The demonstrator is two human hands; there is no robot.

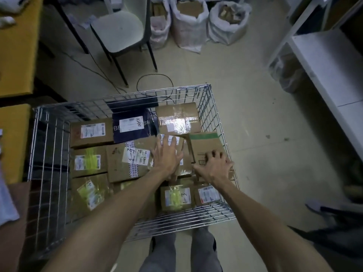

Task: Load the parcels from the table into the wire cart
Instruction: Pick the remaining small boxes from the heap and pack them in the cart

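Observation:
The wire cart (49,146) stands in front of me and holds several cardboard parcels plus one dark blue parcel (133,126). My left hand (167,156) lies flat, fingers spread, on a labelled brown box (176,140) near the cart's middle. My right hand (214,165) curls its fingers over the near edge of a brown box with green tape (206,144) by the cart's right wall. Both arms reach in over the near rim. The yellow table (17,46) is at the far left.
A white chair (119,28) with black legs stands beyond the cart, and a black cable (155,79) loops on the floor. Three white sacks (188,22) sit at the back. A white shelf unit (330,65) runs along the right. My legs are behind the cart.

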